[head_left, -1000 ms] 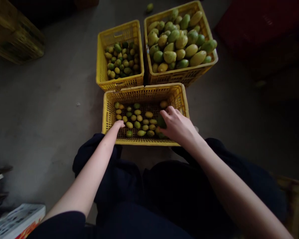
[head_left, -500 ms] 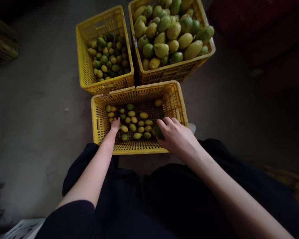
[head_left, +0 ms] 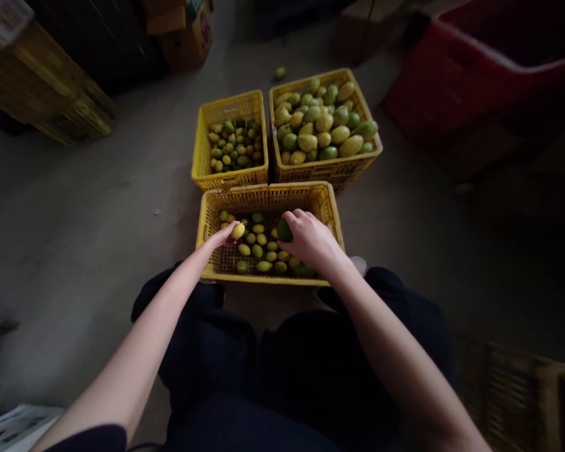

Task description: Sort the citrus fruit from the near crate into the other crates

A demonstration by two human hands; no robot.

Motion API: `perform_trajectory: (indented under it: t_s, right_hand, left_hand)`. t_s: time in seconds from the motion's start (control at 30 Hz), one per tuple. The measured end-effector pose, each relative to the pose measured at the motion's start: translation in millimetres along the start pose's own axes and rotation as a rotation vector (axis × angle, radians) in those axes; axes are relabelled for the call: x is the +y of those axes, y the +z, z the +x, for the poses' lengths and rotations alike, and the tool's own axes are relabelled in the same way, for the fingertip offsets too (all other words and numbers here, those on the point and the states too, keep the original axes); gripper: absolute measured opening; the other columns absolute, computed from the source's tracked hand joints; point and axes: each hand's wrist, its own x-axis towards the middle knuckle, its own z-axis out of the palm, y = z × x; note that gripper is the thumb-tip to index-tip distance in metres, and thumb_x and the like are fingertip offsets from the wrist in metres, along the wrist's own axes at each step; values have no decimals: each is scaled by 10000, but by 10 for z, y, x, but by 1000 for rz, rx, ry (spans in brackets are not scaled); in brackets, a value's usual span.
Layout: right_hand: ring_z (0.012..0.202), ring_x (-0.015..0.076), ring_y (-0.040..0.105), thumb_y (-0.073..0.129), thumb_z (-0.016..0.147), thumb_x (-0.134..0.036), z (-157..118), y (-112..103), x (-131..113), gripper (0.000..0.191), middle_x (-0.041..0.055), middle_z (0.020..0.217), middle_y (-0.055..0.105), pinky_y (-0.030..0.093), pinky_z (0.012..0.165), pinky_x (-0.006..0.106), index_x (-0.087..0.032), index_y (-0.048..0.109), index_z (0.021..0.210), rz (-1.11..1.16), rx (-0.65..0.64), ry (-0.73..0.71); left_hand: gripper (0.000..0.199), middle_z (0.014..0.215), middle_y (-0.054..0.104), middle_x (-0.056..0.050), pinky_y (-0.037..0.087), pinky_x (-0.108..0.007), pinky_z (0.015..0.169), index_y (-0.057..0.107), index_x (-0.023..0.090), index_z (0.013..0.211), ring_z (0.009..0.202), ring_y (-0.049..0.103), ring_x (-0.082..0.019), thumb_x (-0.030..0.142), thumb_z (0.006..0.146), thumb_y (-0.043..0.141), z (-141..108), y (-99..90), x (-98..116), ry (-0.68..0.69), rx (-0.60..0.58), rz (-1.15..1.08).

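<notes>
Red bin (head_left: 433,81), upper right of frame, mouth dark. Near crate (head_left: 258,198), yellow, centre of frame; long side runs left to right. Heaped crate (head_left: 320,168) above it, right of centre; second crate (head_left: 204,147) to that one's left, partly filled. Right hand (head_left: 311,237): centre of frame, over the near crate's right half, fingers curled round a dark green fruit. Left hand (head_left: 222,236): over the crate's left half, pinching a yellow fruit between thumb and fingers. Dark green fruit (head_left: 285,231): at the right hand's left edge, partly covered by fingers; long axis cannot be told. Yellow fruit (head_left: 238,231): at the left hand's fingertips, facing frame right; long axis roughly sideways, right end slightly up. Small fruits (head_left: 257,251) scattered on the crate floor between and below both hands, axes mixed.
</notes>
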Motion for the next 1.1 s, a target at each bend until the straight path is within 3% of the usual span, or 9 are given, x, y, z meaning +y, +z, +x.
perform_trajectory:
  t_s: [0.13,0.27,0.4,0.5,0.63,0.77,0.93,1.1]
  right_hand:
    - [908,266,592,705,691,-265,-39,4,8,333,114,974,639,467,808,377,-170,576,983,232,104,-1]
    - [871,247,608,774,608,-388,-39,1,7,465,59,945,648,484,796,399,-221,554,982,668,235,79]
    - [828,207,613,814,550,-422,-4,-30,-68,471,12,886,650,492,761,346,-239,566,906,1157,202,134]
    - [807,175,611,832,549,-372,26,-49,-148,466,-16,892,660,482,779,312,-256,613,944,1338,210,115]
    - [773,163,608,844,541,-365,91,-30,-229,484,-20,840,676,471,736,281,-247,662,974,1480,200,166]
    - [729,155,613,793,618,-479,193,68,-257,378,12,804,703,461,647,252,-195,691,846,1610,148,319]
    - [606,143,613,781,632,-492,296,248,-254,352,-7,738,715,471,564,260,-224,684,839,1830,-30,446]
    - [741,193,672,788,620,-429,270,264,-272,322,3,862,745,526,671,323,-245,674,858,1890,-121,335]
  left_hand:
    - [534,551,583,-35,450,-211,487,638,127,828,478,514,-110,551,926,330,-593,169,364,134,-172,-204]
    - [555,577,605,-56,466,-203,497,641,100,873,515,564,-119,532,953,302,-1213,214,628,288,-424,-561]
    - [434,653,647,-58,502,-211,522,635,108,906,554,602,-122,437,976,360,-1596,195,657,290,-436,-771]
    - [320,730,670,-52,529,-220,557,629,118,985,591,626,-122,347,977,405,-1664,171,568,337,-413,-863]
    - [317,816,697,-66,532,-213,555,598,163,1129,630,663,-136,373,969,423,-1580,121,430,399,-398,-943]
    - [378,820,701,-90,541,-217,564,626,124,1021,636,675,-145,417,965,395,-1512,55,394,443,-332,-960]
    - [170,861,704,-73,553,-227,660,626,132,972,687,680,-134,240,896,519,-1566,23,428,458,-332,-960]
    - [245,896,707,-87,529,-230,618,655,139,947,641,655,-128,367,866,614,-1598,61,422,548,-313,-874]
